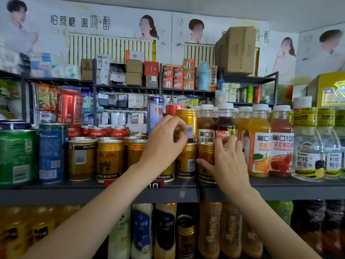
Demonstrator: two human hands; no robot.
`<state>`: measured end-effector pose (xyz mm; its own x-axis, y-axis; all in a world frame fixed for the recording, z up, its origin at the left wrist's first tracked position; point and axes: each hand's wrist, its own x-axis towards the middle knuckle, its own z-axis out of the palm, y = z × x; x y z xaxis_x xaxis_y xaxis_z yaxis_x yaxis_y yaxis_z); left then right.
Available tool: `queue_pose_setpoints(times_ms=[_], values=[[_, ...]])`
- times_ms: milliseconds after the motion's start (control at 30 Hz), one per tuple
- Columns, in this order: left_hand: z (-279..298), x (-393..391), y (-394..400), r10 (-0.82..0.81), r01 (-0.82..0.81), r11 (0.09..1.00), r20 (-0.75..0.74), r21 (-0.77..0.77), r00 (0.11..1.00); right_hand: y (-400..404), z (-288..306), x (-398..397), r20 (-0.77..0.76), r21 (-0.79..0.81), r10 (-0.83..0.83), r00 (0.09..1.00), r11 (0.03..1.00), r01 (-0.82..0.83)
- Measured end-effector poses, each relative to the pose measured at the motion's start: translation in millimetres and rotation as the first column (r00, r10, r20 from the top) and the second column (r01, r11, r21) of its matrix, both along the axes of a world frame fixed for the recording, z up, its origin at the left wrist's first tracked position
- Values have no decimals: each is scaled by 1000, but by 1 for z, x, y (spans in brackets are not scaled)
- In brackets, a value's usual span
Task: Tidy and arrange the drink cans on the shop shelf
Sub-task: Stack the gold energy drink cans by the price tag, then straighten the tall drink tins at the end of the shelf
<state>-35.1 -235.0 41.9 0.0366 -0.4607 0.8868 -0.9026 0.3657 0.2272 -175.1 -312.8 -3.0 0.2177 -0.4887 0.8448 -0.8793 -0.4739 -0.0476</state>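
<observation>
While both arms reach up, left hand (164, 141) grips stacked gold can (188, 124), right hand (227, 161) fingers curl round lower can (205, 156)

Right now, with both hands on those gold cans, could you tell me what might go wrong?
1. The upper gold can that the left hand grips sits stacked on a lower one; a nudge might topple it.
2. The right hand grips the front gold can close against the juice bottles; its fingers could knock one.
3. That can stands near the shelf edge and might slip off.
</observation>
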Motion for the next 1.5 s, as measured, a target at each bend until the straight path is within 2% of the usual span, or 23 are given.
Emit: queue_pose_setpoints(times_ms=[100,233,333,400,467,567,733,833,900,967,1033,1100,1167,1233,1300,1433,1500], values=[[2,29,8,81,-80,996,-55,32,995,7,11,4,58,-76,5,998,997,-1],[11,75,23,206,-198,967,-34,158,978,23,45,33,127,-194,245,961,956,-218],[15,106,37,205,-201,948,10,248,979,30,70,72,140,-129,368,919,927,-351],[17,123,45,178,-180,941,34,285,983,30,87,100,147,-78,384,912,923,-376],[20,136,52,142,-146,935,35,324,989,26,102,126,115,-13,333,936,942,-334],[21,149,56,107,-116,930,44,347,993,16,119,158,32,18,129,991,991,-130],[24,158,54,38,-50,945,41,323,998,-3,123,187,67,146,-50,996,988,40],[23,165,50,27,-25,953,-2,302,1000,-6,118,193,89,117,-82,993,991,71],[23,169,47,6,0,961,-20,278,1000,-6,116,193,162,60,8,987,998,-18],[24,171,45,-29,38,972,-41,233,999,-3,112,191,242,-40,215,946,977,-211],[26,170,44,-74,88,979,-86,185,994,5,109,188,330,-136,489,807,871,-472],[28,167,43,-100,117,984,-127,134,987,19,109,183,357,-205,675,646,731,-651],[32,165,46,-189,206,977,-225,55,956,34,112,175,299,-241,767,567,636,-733],[40,163,54,-320,328,944,-344,-36,883,49,116,170,204,-243,813,546,582,-776],[47,161,66,-409,401,910,-393,-106,824,61,119,169,85,-247,818,569,571,-783],[54,165,88,-366,342,931,-325,-128,872,76,118,181,-188,-268,715,674,623,-735],[52,172,99,-367,332,930,-403,-157,838,80,119,191,-290,-309,629,722,652,-692]])
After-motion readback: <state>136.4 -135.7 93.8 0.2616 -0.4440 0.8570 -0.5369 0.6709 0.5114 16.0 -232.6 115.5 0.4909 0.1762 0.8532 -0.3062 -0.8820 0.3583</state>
